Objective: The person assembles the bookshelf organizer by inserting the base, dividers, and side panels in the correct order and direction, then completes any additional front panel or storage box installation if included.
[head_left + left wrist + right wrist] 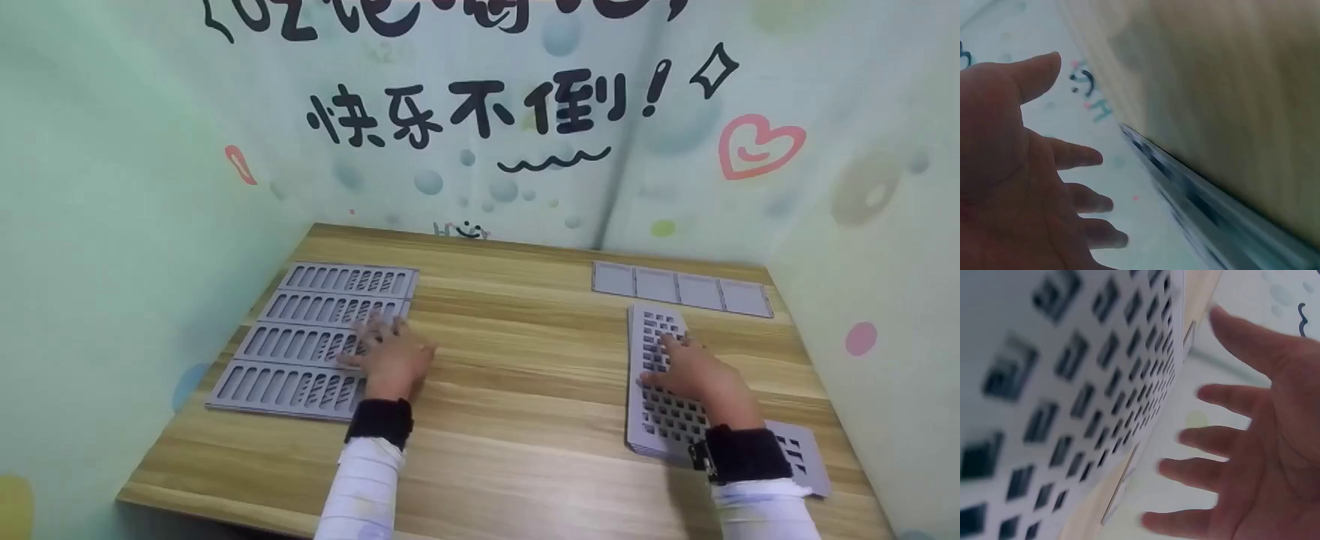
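My left hand (392, 358) is spread over the right end of several grey slotted panels (259, 384) laid in rows at the left of the table. In the left wrist view that hand (1022, 180) has its fingers apart and nothing in them, above the panels' edge (1207, 205). On the right side, my right hand (697, 379) hovers over a stack of grey panels (636, 420) with square holes. From the right wrist, the palm and loosely extended fingers of the hand (1264, 455) show above the perforated top panel (994, 410), holding nothing.
Behind the stack lies a row of thin grey plates (656, 285) near the table's back right. Another perforated grey piece (814, 461) sits partly hidden under my right wrist. Printed curtain walls (480, 202) enclose the wooden table (510, 360) at the back and sides.
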Demonstrator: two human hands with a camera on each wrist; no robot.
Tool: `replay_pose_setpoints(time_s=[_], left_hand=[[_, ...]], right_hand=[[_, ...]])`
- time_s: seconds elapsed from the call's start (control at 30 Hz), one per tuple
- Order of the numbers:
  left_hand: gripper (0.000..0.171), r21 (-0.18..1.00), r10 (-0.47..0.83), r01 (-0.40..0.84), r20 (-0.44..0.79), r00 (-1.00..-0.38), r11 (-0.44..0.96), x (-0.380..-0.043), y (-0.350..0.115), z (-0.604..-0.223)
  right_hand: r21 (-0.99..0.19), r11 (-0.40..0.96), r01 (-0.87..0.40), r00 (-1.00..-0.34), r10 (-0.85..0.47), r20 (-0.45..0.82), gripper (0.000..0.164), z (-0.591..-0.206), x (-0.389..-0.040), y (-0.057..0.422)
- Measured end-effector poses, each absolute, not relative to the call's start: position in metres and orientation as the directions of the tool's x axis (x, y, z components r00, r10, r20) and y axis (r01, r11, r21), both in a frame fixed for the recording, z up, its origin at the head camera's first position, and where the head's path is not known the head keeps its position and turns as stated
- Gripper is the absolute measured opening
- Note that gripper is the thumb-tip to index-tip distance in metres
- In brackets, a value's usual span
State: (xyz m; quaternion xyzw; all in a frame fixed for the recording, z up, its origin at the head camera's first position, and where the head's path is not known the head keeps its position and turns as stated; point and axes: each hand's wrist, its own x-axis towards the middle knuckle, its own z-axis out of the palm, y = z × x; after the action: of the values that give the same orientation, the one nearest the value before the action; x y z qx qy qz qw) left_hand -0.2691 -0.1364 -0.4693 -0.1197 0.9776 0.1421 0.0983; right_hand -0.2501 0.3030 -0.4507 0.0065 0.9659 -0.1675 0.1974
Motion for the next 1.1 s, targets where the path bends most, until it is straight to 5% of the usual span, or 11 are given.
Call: replay_pose_setpoints(time_s=[0.27,0.5,0.87,1.1], left_hand=[[0.081,0.239,-0.27,-0.378,-0.384,-0.883,0.895,-0.267,-0.148,-0.48],[0.062,0.191,-0.248,-0.319,-0.321,-0.914,0.929,-0.254,-0.116,-0.478],[0.05,0.116,0.0,-0.024,-0.207,-0.978,0.993,-0.226,-0.046,-0.48],[0.059,0.126,0.292,0.27,-0.206,-0.934,0.955,-0.203,-0.01,-0.477]], right_hand=[[-0.411,0.902,0.131,-0.882,-0.083,-0.464,0.107,-0.454,-0.249,0.314],[-0.374,0.925,0.065,-0.9,-0.107,-0.422,0.048,-0.457,-0.253,0.309],[-0.403,0.91,0.101,-0.892,-0.096,-0.441,0.043,-0.463,-0.257,0.305],[-0.423,0.901,0.09,-0.901,-0.107,-0.421,0.041,-0.465,-0.255,0.305]])
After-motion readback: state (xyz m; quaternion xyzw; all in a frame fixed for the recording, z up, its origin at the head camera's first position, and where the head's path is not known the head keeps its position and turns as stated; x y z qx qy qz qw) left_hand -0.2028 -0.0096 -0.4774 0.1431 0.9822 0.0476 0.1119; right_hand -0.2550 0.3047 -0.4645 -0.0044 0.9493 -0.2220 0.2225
